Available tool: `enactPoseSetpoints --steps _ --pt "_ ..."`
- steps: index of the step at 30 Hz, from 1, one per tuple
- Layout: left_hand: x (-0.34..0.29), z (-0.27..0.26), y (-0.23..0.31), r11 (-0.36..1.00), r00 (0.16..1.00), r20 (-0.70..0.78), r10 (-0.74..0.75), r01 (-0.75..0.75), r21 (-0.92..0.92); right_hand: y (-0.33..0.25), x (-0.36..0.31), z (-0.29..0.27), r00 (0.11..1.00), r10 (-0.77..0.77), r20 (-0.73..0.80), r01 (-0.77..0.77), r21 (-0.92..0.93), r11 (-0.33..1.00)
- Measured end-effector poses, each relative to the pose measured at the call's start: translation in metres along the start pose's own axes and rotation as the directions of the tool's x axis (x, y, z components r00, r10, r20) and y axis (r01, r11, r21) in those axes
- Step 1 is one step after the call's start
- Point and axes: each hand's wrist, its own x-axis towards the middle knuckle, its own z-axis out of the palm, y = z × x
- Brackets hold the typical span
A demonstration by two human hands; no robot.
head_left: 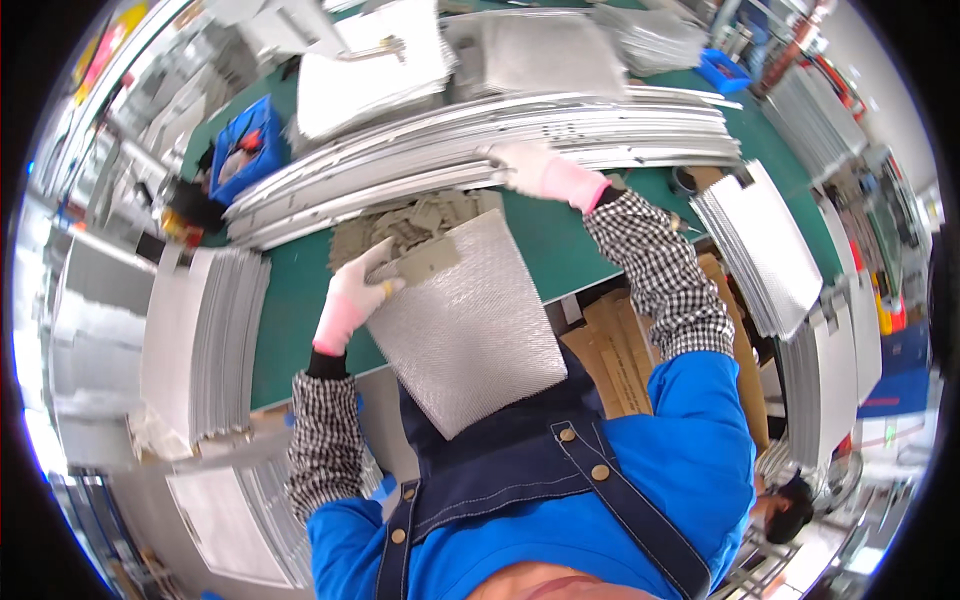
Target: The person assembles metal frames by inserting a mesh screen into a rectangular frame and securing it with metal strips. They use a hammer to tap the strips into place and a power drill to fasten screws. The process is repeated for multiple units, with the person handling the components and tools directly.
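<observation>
A square silvery mesh panel [480,330] is tilted in front of my body, its lower corner against my dark apron. My left hand [352,295], in a white and pink glove, is closed on the panel's upper left edge. A flat grey-beige piece [428,261] lies along that upper edge, beside my fingertips. Past the panel, my gloved right hand [535,170] reaches over the front of a stack of long aluminium strips [640,135], thumb and fingers apart. Whether it touches a strip is unclear. A pile of similar grey-beige pieces [400,225] sits behind the panel.
Panel stacks stand on the left [205,340] and right [765,250] of the green table [545,240]. Blue bins [248,150] hold small items. More sheets [550,55] lie at the back. Cardboard [615,350] is below the table edge. Another person [790,510] is at lower right.
</observation>
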Motion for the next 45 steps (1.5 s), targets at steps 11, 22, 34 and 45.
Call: enactPoseSetpoints --steps 11,22,34,45 --pt "0.024 -0.019 -0.006 0.988 0.975 0.196 0.101 -0.121 0.094 0.100 -0.034 -0.021 0.969 0.103 -0.225 -0.229 -0.659 0.716" --pt "0.018 -0.030 0.003 0.978 0.984 0.178 -0.027 0.063 -0.197 0.119 -0.026 -0.022 0.969 0.137 -0.205 -0.212 -0.404 0.890" --pt "-0.034 0.027 -0.016 0.642 0.896 -0.362 -0.257 -0.122 -0.757 0.076 -0.079 -0.078 0.955 0.033 -0.293 -0.105 -0.234 0.967" --pt "-0.056 0.042 0.014 0.285 0.907 -0.256 -0.334 -0.161 -0.945 -0.039 -0.099 -0.080 0.970 -0.208 -0.126 0.226 0.153 0.962"
